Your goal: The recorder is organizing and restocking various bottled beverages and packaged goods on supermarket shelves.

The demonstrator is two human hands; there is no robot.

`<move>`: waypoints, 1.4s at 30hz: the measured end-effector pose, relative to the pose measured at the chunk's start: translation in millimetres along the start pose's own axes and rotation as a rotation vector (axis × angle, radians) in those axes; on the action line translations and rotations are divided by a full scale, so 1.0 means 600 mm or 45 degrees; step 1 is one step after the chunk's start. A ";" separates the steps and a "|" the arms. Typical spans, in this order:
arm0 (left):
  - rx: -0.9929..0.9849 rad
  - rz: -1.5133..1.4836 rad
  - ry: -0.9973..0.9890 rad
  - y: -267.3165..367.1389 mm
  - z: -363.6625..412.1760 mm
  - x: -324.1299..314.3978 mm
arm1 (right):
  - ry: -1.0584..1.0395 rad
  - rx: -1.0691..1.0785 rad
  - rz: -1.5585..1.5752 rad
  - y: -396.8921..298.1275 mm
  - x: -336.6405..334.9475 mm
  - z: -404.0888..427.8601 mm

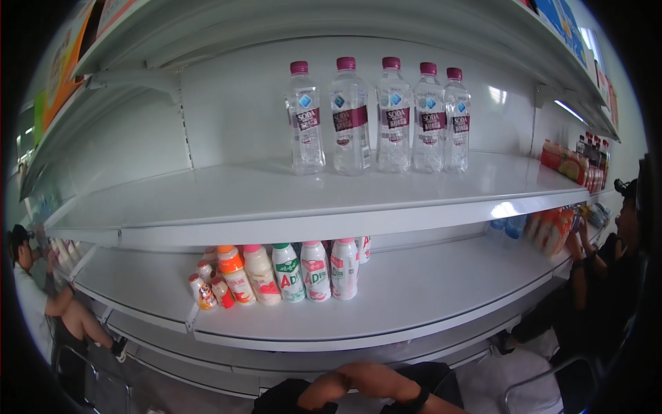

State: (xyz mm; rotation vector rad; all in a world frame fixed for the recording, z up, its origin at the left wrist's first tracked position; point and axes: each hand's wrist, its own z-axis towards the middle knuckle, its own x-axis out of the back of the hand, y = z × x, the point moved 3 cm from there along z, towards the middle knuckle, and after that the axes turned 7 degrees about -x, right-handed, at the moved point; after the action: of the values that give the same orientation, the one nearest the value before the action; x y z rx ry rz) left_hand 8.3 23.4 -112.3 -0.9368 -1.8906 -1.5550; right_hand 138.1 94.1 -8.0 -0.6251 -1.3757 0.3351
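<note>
My left hand (328,387) and my right hand (375,376) meet low in the view, below the shelves and above my knees. Their fingers overlap and blur, so I cannot tell whether anything is between them. Ahead, several clear plastic soda drink bottles (394,121) with purple-red caps stand upright in a row on the upper white metal shelf (207,199). On the shelf below stand white milk drink bottles (315,277), a bottle with an orange cap (235,277), one with a pink cap (262,279) and small bottles (202,292) at the left end.
One person (605,274) sits at the right, hands at orange-wrapped bottles (553,230). Another person (46,295) sits at the left, reaching to a shelf. Packed red drinks (566,163) stand at the upper shelf's right end. Metal chair frames (538,380) flank me.
</note>
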 end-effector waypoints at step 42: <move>0.189 -0.092 -0.044 0.027 0.007 0.016 | 0.385 -0.242 -0.241 -0.323 0.565 0.306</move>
State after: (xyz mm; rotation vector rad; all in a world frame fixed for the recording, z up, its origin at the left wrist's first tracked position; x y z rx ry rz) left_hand 14.9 30.9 -95.8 -0.8442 -2.0533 -1.4241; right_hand -4.8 171.7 391.6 -0.6658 -1.1707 -0.0431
